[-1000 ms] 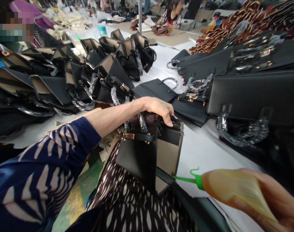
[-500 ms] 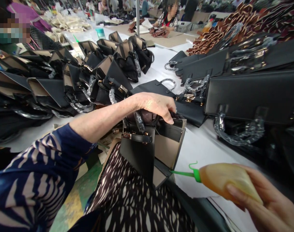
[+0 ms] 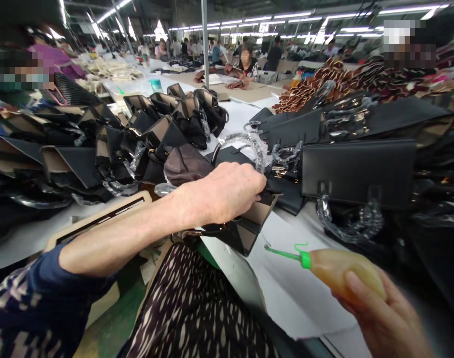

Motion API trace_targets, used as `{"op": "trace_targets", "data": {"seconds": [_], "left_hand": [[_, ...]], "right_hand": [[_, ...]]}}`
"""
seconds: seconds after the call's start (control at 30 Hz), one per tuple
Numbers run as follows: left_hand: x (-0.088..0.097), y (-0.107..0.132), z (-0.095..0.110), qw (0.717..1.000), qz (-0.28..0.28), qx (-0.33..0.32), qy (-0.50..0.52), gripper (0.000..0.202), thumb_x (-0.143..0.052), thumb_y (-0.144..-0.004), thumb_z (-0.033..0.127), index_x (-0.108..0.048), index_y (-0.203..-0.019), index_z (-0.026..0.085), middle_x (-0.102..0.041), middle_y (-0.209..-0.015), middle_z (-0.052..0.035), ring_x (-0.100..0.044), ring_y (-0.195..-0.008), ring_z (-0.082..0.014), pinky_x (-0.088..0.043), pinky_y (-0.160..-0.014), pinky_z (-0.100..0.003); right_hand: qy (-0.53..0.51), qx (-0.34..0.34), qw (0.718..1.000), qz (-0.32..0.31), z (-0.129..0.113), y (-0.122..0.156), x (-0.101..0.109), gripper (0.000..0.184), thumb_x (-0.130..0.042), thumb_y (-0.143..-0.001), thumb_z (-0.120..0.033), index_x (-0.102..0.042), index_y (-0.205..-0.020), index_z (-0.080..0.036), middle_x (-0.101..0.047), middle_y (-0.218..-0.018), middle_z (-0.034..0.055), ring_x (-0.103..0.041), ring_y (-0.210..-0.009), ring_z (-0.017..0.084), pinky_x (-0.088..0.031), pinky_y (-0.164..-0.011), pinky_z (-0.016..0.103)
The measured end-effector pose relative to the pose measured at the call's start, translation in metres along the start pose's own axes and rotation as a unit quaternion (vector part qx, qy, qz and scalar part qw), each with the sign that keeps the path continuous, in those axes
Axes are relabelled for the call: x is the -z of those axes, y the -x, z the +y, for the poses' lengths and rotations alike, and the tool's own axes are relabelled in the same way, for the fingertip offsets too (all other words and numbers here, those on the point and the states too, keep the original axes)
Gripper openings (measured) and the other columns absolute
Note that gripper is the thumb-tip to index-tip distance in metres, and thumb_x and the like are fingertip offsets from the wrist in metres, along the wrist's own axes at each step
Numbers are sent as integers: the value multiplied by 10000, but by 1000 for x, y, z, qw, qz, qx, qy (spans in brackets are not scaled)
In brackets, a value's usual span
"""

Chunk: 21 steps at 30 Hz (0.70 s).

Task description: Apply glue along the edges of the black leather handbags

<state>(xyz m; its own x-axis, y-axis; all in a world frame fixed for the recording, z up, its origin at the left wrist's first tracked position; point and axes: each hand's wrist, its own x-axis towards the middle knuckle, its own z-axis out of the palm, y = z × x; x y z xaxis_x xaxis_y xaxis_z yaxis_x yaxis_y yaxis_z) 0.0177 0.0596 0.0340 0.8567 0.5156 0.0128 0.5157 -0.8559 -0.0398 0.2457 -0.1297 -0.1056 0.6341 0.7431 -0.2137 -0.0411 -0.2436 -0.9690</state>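
My left hand (image 3: 236, 191) is closed on a black handbag (image 3: 245, 236) near its top edge, the fingertips partly hidden. The bag is tilted above the table edge, and its beige inner side shows at the right. A dark brown lining (image 3: 187, 164) bulges out behind my wrist, and a handle wrapped in clear plastic (image 3: 258, 149) arches above my hand. My right hand (image 3: 383, 308) is wrapped round a squeeze bottle (image 3: 346, 273) of amber liquid with a green nozzle. The nozzle tip points left, just right of the bag and apart from it.
Several black bags with beige insides (image 3: 70, 164) crowd the left of the table. More black bags (image 3: 357, 171) with wrapped handles lie at the right. White paper (image 3: 297, 293) covers the front. Behind are brown leather pieces (image 3: 316, 82), a pole (image 3: 205, 44) and people at work.
My left hand has turned and lifted the bag away from my lap, and the brown lining now shows. The bottle's nozzle has come away from the bag's edge. The view has tilted up.
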Motion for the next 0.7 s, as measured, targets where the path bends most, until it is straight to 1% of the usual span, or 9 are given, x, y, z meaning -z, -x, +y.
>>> {"op": "trace_targets", "data": {"seconds": [0.07, 0.1, 0.2, 0.33, 0.4, 0.47, 0.53, 0.63, 0.7], "left_hand": [[-7, 3, 6, 1000, 10, -1, -11, 106, -489, -861, 169, -591, -863, 141, -638, -817, -81, -614, -734, -218, -450, -610, -305], [-9, 5, 9, 1000, 16, -1, -17, 91, -486, -853, 149, -576, -865, 142, -630, -816, -78, -609, -728, -222, -451, -595, -308], [-12, 10, 15, 999, 29, 8, -37, 72, -486, -829, 106, -542, -866, 133, -606, -823, -82, -589, -731, -232, -461, -597, -326], [-13, 17, 21, 998, 35, 14, -43, 74, -502, -806, 80, -520, -857, 130, -583, -824, -80, -560, -735, -230, -471, -612, -334], [-14, 19, 24, 999, 31, 20, -38, 91, -498, -795, 60, -517, -850, 130, -575, -816, -77, -549, -726, -230, -470, -600, -333], [-14, 21, 26, 999, 28, 24, -36, 101, -493, -786, 46, -516, -839, 129, -569, -809, -78, -541, -717, -233, -469, -592, -337], [-14, 23, 28, 999, 22, 28, -31, 113, -488, -779, 39, -516, -842, 129, -568, -816, -80, -539, -722, -236, -470, -596, -339], [-13, 25, 29, 999, 0, 34, -24, 120, -487, -775, 43, -513, -850, 133, -572, -835, -85, -538, -738, -237, -474, -611, -339], [-14, 28, 30, 999, 7, 31, -23, 120, -492, -771, 48, -510, -846, 139, -567, -833, -81, -529, -732, -232, -473, -615, -337]], "right_hand": [[-33, -49, 998, 15, 3, -3, -3, 583, -786, -533, -521, -641, -1012, -223, -664, -862, 69, -602, -713, 234, -485, -489, 267], [-40, -57, 997, 20, 4, -4, -5, 602, -799, -509, -524, -636, -1007, -228, -662, -879, 61, -594, -738, 227, -476, -498, 248], [-28, -35, 999, 24, 7, -7, -13, 586, -797, -526, -534, -624, -997, -233, -651, -897, 33, -570, -754, 199, -457, -536, 239], [18, 22, 999, 23, 8, -9, -24, 510, -746, -618, -547, -599, -994, -235, -618, -777, -18, -521, -646, 154, -420, -570, 264], [62, 64, 995, 34, 6, -9, -29, 491, -722, -644, -556, -591, -982, -224, -599, -703, -25, -498, -609, 155, -410, -567, 278], [91, 90, 991, 45, 4, -10, -32, 502, -711, -647, -566, -582, -981, -214, -597, -685, -19, -499, -608, 169, -415, -571, 294], [97, 90, 990, 50, 2, -10, -34, 526, -712, -644, -570, -571, -1005, -215, -608, -734, -11, -516, -632, 180, -424, -594, 310], [105, 81, 990, 56, 4, -11, -33, 580, -720, -639, -571, -554, -1081, -234, -615, -865, 1, -538, -701, 195, -431, -650, 332], [113, 82, 988, 59, 7, -12, -31, 596, -720, -641, -574, -548, -1102, -238, -608, -899, 7, -542, -741, 206, -432, -668, 340]]}}
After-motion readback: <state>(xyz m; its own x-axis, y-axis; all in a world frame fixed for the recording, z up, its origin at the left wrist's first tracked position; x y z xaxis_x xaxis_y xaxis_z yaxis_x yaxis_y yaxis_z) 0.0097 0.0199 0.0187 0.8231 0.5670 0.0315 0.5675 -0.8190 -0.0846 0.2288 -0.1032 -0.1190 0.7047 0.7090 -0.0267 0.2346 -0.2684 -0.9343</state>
